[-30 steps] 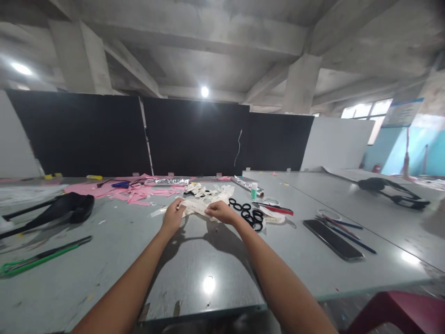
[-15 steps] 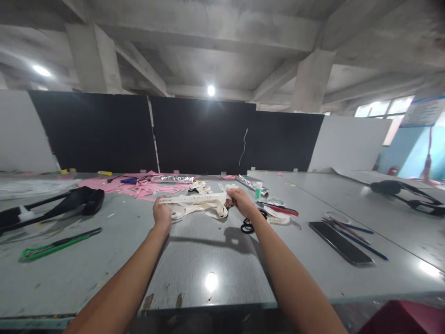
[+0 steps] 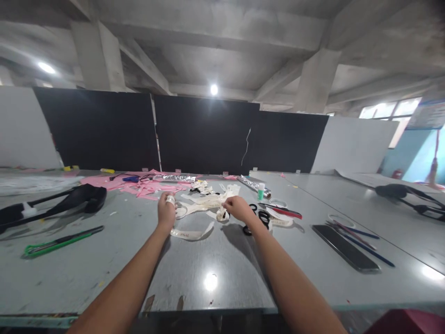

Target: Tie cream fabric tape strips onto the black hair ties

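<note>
My left hand [image 3: 166,212] is closed around white ribbon, with a loop of it across the fingers. From under that hand a loose ribbon end [image 3: 193,234] with printed dark letters curls to the right over the table. My right hand [image 3: 239,208] pinches at a tangled heap of cream-white ribbon [image 3: 205,202] between the two hands. A rolled bit of ribbon [image 3: 222,214] lies just below its fingertips. Black-handled scissors [image 3: 263,218] rest beside my right wrist, partly covered by it.
Right of the scissors lie a red-and-black cutter [image 3: 283,211], a green-and-white glue stick [image 3: 260,192] and a phone [image 3: 346,248] with pens. A green cutter [image 3: 62,242] and black straps [image 3: 86,198] are at left. Pink scraps [image 3: 139,188] lie toward the black partition [image 3: 205,134].
The printed ribbon held taut between my hands is now slack, its end hanging down by my left hand. My right hand has dropped slightly to the heap. The view has shifted a little.
</note>
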The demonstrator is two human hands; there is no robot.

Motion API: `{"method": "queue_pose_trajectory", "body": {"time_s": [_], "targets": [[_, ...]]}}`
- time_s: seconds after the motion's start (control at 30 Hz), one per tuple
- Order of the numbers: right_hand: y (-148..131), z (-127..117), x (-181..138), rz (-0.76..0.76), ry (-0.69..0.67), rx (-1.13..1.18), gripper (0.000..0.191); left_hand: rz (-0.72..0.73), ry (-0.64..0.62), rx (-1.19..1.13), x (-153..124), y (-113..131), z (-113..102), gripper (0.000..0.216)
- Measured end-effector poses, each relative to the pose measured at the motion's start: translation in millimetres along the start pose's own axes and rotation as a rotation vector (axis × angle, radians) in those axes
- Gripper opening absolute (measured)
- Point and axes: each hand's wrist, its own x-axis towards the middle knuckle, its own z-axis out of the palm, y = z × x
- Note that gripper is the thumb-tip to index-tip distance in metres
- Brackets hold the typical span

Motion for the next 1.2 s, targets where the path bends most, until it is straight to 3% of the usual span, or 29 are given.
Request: {"method": "queue_pose_trajectory", "body": {"time_s": [0.07, 0.13, 0.2, 0.3, 0.43, 0.53, 0.6, 0.63, 0.77, 0.83, 0.93, 1.0, 1.1, 1.2], "targets": [[0.1, 12.4, 11.1, -0.068, 0.189, -0.256, 0.023, 0.097, -0.165, 0.137, -5.5, -0.9, 8.2, 0.017], [1.4, 21.4, 24.6, -0.113, 0.204, -0.426, 0.039, 0.222, -0.333, 0.269, -8.4, -1.7, 19.4, 0.019], [4.1, 27.3, 36.7, -0.091, 0.063, -0.548, 0.056, 0.355, -0.482, 0.394, -9.2, -3.4, 32.0, 0.025], [9.0, 33.4, 44.6, -0.044, -0.213, -0.658, 0.051, 0.477, -0.645, 0.559, -10.3, -10.3, 49.2, 0.038], [9.0, 33.3, 38.5, -0.139, -0.289, -0.693, 0.043, 0.529, -0.794, 0.775, -15.6, -25.8, 66.4, 0.052], [5.0, 18.3, 43.5, -0.108, -0.403, -0.611, 0.042, 0.542, -0.893, 0.857, -18.3, -32.7, 77.9, 0.059], [5.4, 3.5, 59.3, -0.079, -0.526, -0.498, 0.033, 0.51, -0.94, 0.895, -18.8, -32.3, 85.4, 0.056], [7.5, -3.3, 70.5, -0.068, -0.512, -0.455, 0.027, 0.494, -0.955, 0.913, -18.8, -30.9, 88.8, 0.052], [28.7, -13.9, 120.4, 0.006, -0.192, -0.479, 0.026, 0.499, -0.979, 0.958, -16.6, -23.9, 98.8, 0.034], [43.1, -8.4, 139.7, 0.002, -0.125, -0.535, 0.029, 0.484, -0.929, 0.988, -12.1, -24.7, 102.1, 0.031], [61.8, 5.2, 158.3, -0.029, -0.211, -0.594, 0.031, 0.456, -0.797, 1.032, -0.3, -34.6, 106.3, 0.039], [69.5, 13.2, 166.8, -0.03, -0.266, -0.618, 0.034, 0.402, -0.773, 1.056, 7.2, -43.5, 108.8, 0.046], [74.5, 22.1, 177.9, 0.005, -0.292, -0.663, 0.034, 0.346, -0.858, 1.09, 10.4, -49.0, 111.6, 0.042], [76.1, 29.3, 188.7, 0.054, -0.328, -0.695, 0.032, 0.39, -0.931, 1.115, 2.1, -40.4, 113.0, 0.031]]}}
